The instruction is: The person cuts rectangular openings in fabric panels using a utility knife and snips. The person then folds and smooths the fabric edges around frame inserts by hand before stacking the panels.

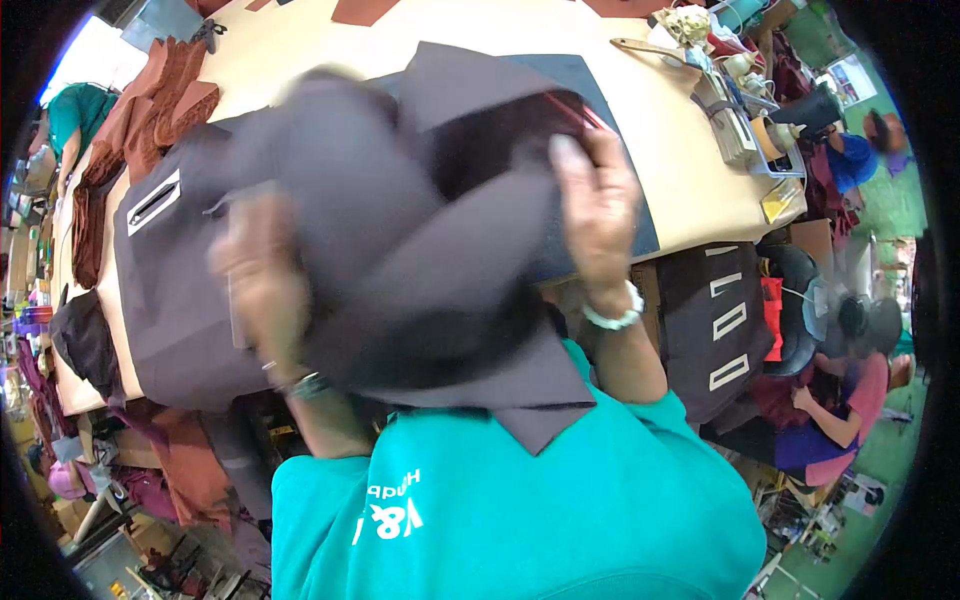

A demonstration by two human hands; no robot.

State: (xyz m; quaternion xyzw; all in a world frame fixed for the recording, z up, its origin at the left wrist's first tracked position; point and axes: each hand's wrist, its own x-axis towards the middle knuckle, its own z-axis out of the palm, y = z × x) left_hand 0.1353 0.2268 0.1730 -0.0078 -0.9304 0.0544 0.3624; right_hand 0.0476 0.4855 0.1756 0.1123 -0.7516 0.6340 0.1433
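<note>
A large dark grey-brown fabric piece (400,230), blurred by motion, is bunched and partly folded above the table. At its right edge my right hand (600,195) grips the cloth near a reddish edge, a pale bracelet on the wrist. My left hand (262,280) is smeared by motion at the fabric's left side, and its fingers cannot be made out. Beneath lies more dark cloth (170,310) with a white-framed slit (155,203). Part of a dark blue mat (640,225) shows under the fabric.
Rust-brown cloth (160,95) lies at the table's left. A tray of tools and tape (785,160) stands on the right. Dark fabric with white-framed slots (700,330) hangs at the near right edge. Other people (845,410) (75,120) are at both sides.
</note>
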